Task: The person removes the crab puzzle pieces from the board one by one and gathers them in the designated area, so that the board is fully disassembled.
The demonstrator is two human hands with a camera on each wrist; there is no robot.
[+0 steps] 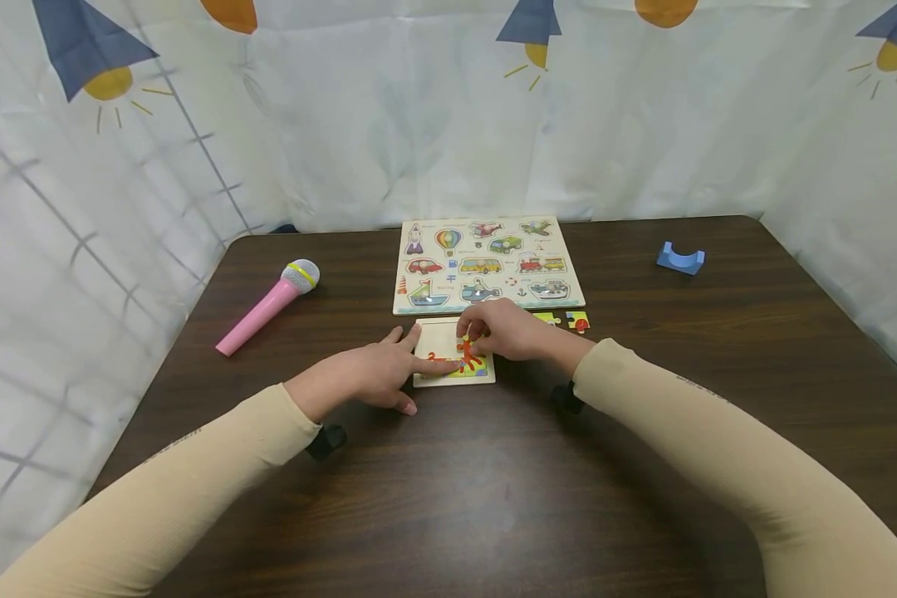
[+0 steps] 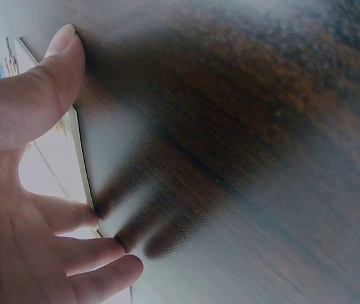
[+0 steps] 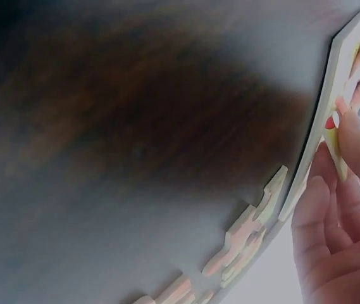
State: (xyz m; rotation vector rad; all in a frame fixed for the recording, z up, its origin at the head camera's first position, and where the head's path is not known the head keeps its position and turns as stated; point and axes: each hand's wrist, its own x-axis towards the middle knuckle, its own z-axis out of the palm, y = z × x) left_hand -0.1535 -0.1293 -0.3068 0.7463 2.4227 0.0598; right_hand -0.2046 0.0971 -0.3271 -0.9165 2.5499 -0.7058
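A small wooden jigsaw tray lies on the table, its lower part filled with yellow and red pieces and its upper left bare. My left hand rests on the tray's left side with spread fingers, the index finger reaching across the fitted pieces. In the left wrist view, other fingertips come right at the tray's edge. Thumb and fingers of my right hand pinch a puzzle piece, tilted over the tray's right part. Two loose puzzle pieces, one of them red and yellow, lie beyond the right wrist.
Behind the tray lies a larger peg puzzle board with vehicle pictures. A pink toy microphone is at the left, a blue curved block at the back right. A white patterned curtain hangs around the table.
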